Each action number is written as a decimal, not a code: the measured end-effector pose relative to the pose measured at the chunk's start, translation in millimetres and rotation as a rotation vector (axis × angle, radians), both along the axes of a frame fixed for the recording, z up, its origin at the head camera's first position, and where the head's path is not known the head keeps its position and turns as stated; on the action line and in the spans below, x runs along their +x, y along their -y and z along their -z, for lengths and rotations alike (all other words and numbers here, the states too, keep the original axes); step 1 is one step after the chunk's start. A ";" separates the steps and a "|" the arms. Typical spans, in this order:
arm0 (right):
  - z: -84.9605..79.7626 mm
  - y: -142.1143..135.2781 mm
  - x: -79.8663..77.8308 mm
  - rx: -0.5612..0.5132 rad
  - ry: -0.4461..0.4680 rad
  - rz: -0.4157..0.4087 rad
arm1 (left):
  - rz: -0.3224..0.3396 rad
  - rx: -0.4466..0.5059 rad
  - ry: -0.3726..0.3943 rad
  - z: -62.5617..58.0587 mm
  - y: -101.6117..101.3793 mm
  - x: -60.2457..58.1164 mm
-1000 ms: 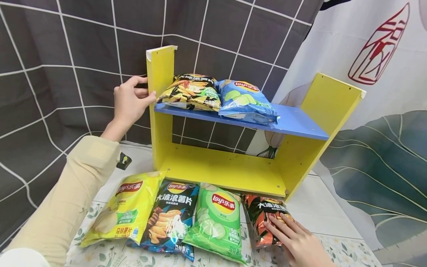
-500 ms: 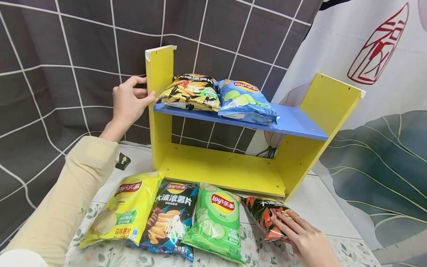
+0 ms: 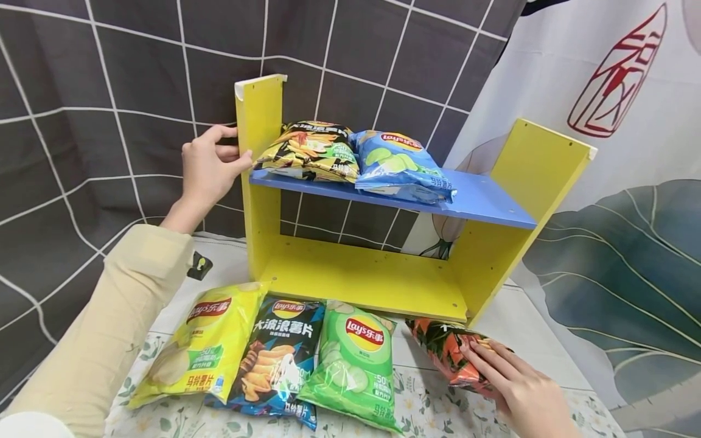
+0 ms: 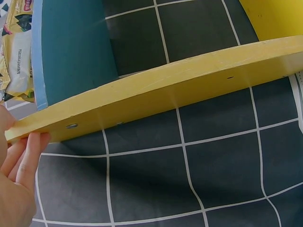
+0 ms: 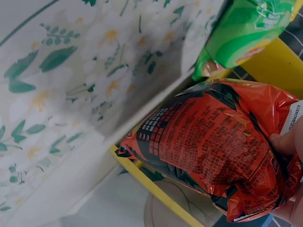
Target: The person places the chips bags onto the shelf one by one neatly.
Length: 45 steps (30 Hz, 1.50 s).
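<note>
My left hand [image 3: 210, 163] grips the upper front edge of the yellow shelf's left side panel [image 3: 260, 115]. The left wrist view shows its fingers [image 4: 29, 163] against the panel's outer face. A red and black bag of potato chips [image 3: 440, 350] is in my right hand [image 3: 533, 395], tilted in front of the shelf's lower right corner. In the right wrist view the thumb [image 5: 286, 142] presses on the bag's printed back; most of the other fingers are hidden there. To the left of this bag lies a green chip bag [image 3: 356, 359], apart from it.
A yellow chip bag [image 3: 199, 347] and a black and blue one [image 3: 276, 353] lie along the floral tabletop [image 3: 421, 420]. On the blue shelf board [image 3: 482, 198] rest a black and gold chip bag [image 3: 312, 152] and a blue one [image 3: 402, 167]. Tiled curtain hangs behind.
My right hand has shifted right with the red and black chip bag, which has turned and tilted so less of its front shows. The left hand keeps its grip on the panel.
</note>
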State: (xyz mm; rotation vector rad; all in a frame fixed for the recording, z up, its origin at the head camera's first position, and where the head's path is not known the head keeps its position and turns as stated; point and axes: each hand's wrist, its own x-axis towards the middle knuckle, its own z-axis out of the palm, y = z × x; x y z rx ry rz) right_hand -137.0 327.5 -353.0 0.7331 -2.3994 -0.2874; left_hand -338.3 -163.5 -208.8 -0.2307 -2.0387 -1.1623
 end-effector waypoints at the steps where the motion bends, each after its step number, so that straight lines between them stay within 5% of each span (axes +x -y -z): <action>1: -1.9 -1.0 1.1 -0.006 -0.009 -0.004 | -0.002 -0.002 0.003 0.1 0.0 0.2; 14: -36.6 -3.8 21.6 -0.119 -0.145 -0.005 | -0.009 0.002 -0.007 1.5 1.4 -0.2; 25: -78.3 2.4 24.4 -0.177 -0.307 -0.410 | -0.014 0.011 -0.025 1.0 2.1 0.0; 28: -84.7 7.2 24.8 -0.199 -0.374 -0.453 | -0.014 0.011 -0.016 1.2 2.1 0.9; 39: -108.7 1.6 33.4 -0.198 -0.370 -0.430 | -0.006 0.009 -0.017 0.8 0.4 0.1; 45: -112.4 6.1 22.2 -0.362 -0.545 -0.404 | -0.008 0.007 -0.021 0.3 -0.2 -0.8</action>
